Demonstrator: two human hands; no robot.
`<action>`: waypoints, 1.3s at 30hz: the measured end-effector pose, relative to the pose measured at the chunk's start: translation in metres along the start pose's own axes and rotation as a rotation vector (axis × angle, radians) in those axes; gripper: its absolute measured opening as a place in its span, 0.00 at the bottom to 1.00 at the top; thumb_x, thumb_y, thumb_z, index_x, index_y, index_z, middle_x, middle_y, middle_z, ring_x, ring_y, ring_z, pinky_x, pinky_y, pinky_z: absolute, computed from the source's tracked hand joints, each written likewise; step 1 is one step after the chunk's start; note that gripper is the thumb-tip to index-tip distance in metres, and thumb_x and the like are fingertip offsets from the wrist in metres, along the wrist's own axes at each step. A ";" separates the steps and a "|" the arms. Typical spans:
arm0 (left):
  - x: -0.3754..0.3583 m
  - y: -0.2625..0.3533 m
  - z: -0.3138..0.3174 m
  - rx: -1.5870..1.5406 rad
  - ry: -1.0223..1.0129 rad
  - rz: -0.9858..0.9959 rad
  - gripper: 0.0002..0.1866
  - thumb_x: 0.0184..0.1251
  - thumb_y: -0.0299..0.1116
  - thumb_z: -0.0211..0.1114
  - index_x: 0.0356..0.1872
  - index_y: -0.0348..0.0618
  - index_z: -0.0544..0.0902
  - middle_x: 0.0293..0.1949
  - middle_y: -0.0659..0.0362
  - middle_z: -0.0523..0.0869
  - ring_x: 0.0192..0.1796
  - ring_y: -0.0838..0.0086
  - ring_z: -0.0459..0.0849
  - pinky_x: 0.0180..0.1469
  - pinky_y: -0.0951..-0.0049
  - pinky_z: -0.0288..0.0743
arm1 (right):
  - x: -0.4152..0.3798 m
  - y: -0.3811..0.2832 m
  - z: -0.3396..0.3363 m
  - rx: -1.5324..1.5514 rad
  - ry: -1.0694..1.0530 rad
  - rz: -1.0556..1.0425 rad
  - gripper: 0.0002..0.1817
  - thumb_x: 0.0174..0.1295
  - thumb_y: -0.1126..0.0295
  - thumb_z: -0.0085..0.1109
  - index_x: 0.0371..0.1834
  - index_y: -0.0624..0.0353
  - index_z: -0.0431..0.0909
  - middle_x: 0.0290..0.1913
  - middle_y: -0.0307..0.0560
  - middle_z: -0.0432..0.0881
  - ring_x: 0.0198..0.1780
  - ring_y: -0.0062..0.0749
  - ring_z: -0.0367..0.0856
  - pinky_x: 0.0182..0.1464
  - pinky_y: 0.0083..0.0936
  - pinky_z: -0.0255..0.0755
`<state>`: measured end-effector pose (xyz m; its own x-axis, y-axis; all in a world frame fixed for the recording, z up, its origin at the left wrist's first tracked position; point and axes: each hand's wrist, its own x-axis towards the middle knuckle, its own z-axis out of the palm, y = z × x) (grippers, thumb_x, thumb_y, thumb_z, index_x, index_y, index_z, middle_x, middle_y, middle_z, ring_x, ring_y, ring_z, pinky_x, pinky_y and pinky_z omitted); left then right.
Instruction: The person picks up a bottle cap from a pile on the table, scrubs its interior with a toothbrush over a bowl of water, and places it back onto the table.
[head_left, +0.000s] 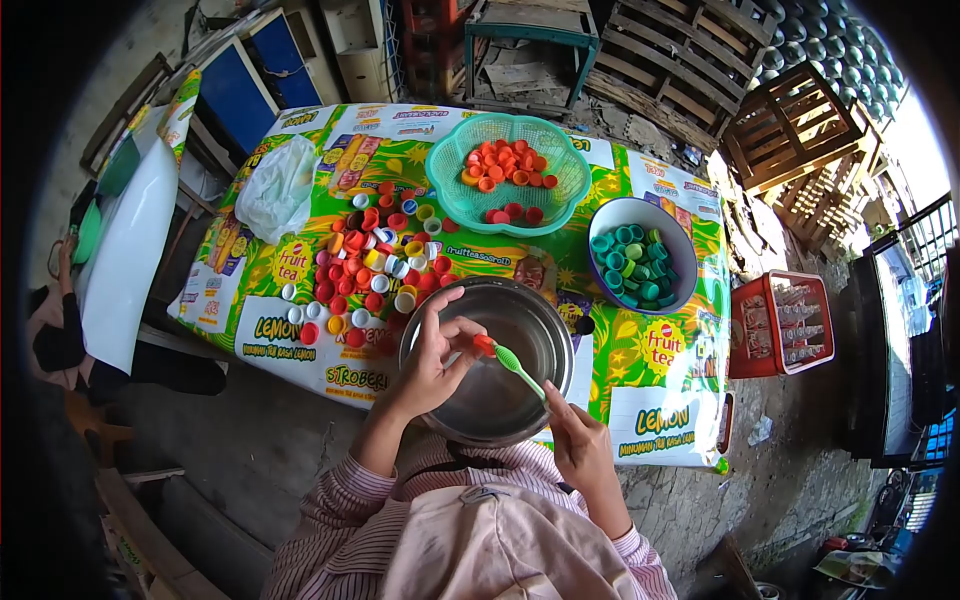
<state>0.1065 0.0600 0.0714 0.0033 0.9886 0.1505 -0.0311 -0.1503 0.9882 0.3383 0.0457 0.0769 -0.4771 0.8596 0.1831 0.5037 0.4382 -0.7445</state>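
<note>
Over the metal bowl, my left hand pinches a red bottle cap. My right hand grips the thin end of a green toothbrush, whose head touches or nearly touches the cap. Loose red, white and yellow caps lie in a pile on the table beyond my left hand. A turquoise basket behind the bowl holds orange and red caps. To the right, green caps fill part of a white and purple bowl.
A crumpled plastic bag lies at the table's left. The tablecloth is brightly printed. Right of the table stands a red crate of bottles. Another person's arm shows at far left. Wooden pallets stand behind.
</note>
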 end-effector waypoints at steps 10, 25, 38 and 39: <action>0.000 0.003 0.006 0.056 -0.095 -0.022 0.37 0.62 0.16 0.56 0.67 0.43 0.45 0.41 0.54 0.77 0.45 0.73 0.80 0.49 0.74 0.75 | 0.016 -0.006 -0.001 0.013 -0.024 0.008 0.32 0.56 0.79 0.51 0.65 0.40 0.64 0.28 0.46 0.79 0.23 0.42 0.77 0.25 0.34 0.71; 0.010 -0.021 -0.010 0.636 -0.227 -0.085 0.19 0.62 0.23 0.59 0.54 0.40 0.69 0.39 0.56 0.81 0.45 0.73 0.81 0.49 0.72 0.74 | -0.001 0.010 0.017 0.133 0.024 0.188 0.31 0.57 0.80 0.50 0.66 0.45 0.63 0.37 0.55 0.81 0.33 0.49 0.82 0.34 0.35 0.74; 0.245 -0.052 -0.073 0.800 0.275 -0.077 0.40 0.63 0.35 0.59 0.70 0.42 0.45 0.59 0.42 0.71 0.39 0.67 0.85 0.39 0.72 0.78 | 0.000 0.016 0.014 0.079 -0.007 0.222 0.30 0.58 0.76 0.54 0.66 0.45 0.63 0.32 0.53 0.80 0.25 0.44 0.80 0.27 0.33 0.72; 0.241 -0.023 -0.070 0.740 0.166 -0.287 0.45 0.60 0.38 0.61 0.69 0.33 0.41 0.60 0.38 0.67 0.62 0.51 0.69 0.62 0.64 0.65 | -0.002 0.016 0.014 0.075 -0.010 0.235 0.31 0.58 0.76 0.54 0.66 0.45 0.63 0.32 0.54 0.81 0.26 0.43 0.81 0.27 0.33 0.72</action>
<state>0.0383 0.3023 0.0824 -0.2395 0.9690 -0.0606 0.6177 0.2002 0.7605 0.3371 0.0478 0.0560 -0.3602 0.9329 -0.0067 0.5469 0.2053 -0.8116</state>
